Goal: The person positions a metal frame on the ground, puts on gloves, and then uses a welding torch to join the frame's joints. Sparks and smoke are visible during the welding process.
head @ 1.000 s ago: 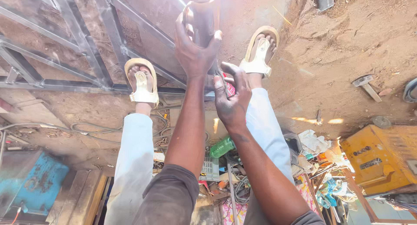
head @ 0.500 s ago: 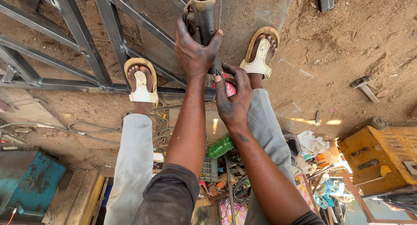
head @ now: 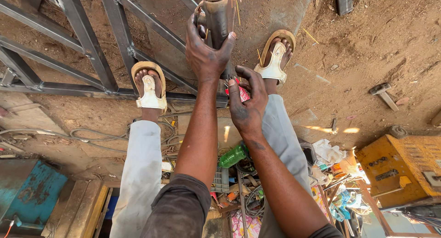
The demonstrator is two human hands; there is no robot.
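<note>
My left hand (head: 206, 52) is wrapped around the dark body of an angle grinder (head: 217, 17) that points away from me, toward the ground between my sandalled feet. My right hand (head: 248, 102) grips the grinder's rear end, where a red part (head: 242, 93) shows between the fingers. Orange sparks (head: 238, 6) fly off around the tool's head, which sits at the top edge of the view, over the dark steel bar frame (head: 87, 45). The disc itself is hidden.
The welded frame lies on the dirt under my left foot (head: 148, 88). A hammer (head: 383, 93) rests on the ground at right. A yellow metal box (head: 399, 169), a green bottle (head: 232, 155), a blue box (head: 27, 192) and cables (head: 92, 137) lie close to me.
Sparks now fly from the grinder's head. Both hands keep the same grip; the view has shifted slightly so the frame and feet sit a little differently.
</note>
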